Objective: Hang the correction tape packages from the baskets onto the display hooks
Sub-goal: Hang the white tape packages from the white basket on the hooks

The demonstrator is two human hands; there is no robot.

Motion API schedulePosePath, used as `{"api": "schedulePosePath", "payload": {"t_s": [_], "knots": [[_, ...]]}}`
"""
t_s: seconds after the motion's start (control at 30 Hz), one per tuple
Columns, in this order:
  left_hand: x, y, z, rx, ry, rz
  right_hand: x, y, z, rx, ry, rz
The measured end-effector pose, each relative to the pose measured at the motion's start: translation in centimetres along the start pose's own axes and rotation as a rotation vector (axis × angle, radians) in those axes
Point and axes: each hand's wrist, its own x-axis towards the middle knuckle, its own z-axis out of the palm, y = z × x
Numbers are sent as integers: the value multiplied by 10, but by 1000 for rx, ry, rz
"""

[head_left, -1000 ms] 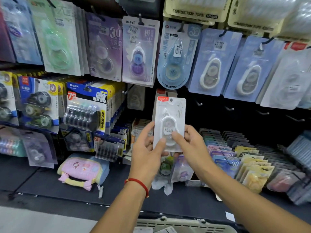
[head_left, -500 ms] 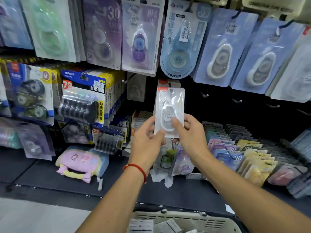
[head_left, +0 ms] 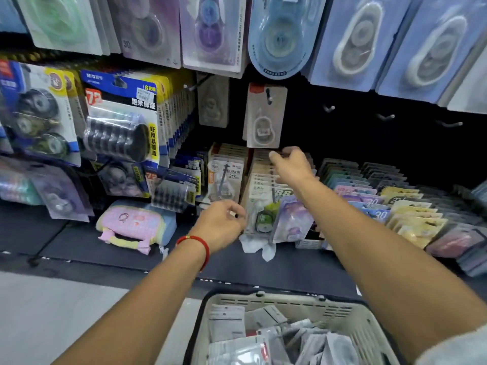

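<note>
a dark shop display wall (head_left: 369, 154) hung with blister-packed correction tapes filled the background. the white correction tape package (head_left: 264, 115), a flat card with a red top corner and a clear moulded bubble, hung on its display hook (head_left: 268, 97). half a second earlier both hands had pinched it at its lower corners; now both had let go. the right hand (head_left: 291, 164) sat just below the card, grip released, fingers loosely curled and holding nothing. the left hand (head_left: 220, 223), a red cord at its wrist, had dropped lower, its grip half curled and empty. below, a slotted beige plastic basket (head_left: 263, 301) held more grey-white packages (head_left: 229, 325).
</note>
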Motion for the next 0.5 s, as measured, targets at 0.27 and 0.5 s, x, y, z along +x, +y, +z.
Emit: {"api": "schedulePosePath", "payload": {"t_s": [0.27, 0.5], "knots": [[-51, -53, -1, 818, -665, -54, -134, 111, -52, -278, -529, -100], [-97, -131, 65, 851, -580, -87, -240, 203, -8, -983, -844, -129]]}}
